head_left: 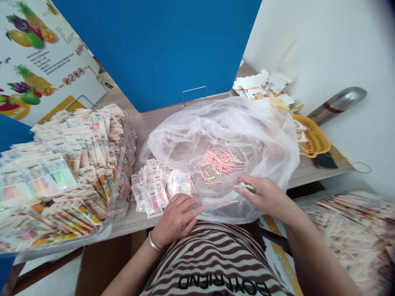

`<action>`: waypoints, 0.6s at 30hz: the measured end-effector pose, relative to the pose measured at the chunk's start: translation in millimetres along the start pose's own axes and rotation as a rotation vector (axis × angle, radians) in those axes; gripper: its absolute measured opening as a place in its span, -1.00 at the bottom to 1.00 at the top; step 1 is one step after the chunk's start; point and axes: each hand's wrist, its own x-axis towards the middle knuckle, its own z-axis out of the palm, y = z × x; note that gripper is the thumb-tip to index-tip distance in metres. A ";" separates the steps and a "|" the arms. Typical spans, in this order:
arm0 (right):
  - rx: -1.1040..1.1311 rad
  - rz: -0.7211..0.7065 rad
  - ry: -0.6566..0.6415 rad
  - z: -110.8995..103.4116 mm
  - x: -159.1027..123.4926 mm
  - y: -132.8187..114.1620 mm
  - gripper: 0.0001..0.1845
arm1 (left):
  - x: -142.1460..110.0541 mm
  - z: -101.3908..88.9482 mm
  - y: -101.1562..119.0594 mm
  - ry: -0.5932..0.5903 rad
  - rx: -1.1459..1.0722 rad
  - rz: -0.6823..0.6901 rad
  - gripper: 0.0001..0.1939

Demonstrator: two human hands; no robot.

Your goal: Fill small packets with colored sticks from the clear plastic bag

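Observation:
A large clear plastic bag [222, 123] lies open on the wooden table [145, 123] with a loose heap of thin pink, yellow and green sticks [222, 161] inside. My right hand [262, 195] reaches into the bag mouth, its fingers pinched on a few green and pink sticks. My left hand [175, 218] rests at the table's near edge, fingers curled down on a small packet [180, 185] beside the bag. A fan of small printed packets [151, 187] lies just left of that hand.
A clear tray [117, 172] piled with several filled packets fills the left. More packets spread at the lower right [348, 226]. At the back right lie paper cards [262, 86], a yellow basket [311, 137] and a metal cylinder [338, 102]. A blue divider [154, 49] stands behind.

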 end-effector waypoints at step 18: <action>-0.269 -0.063 -0.180 36.7 6.3 -27.4 -0.69 | 29.9 -1.4 22.1 -0.440 -0.165 -0.021 -0.70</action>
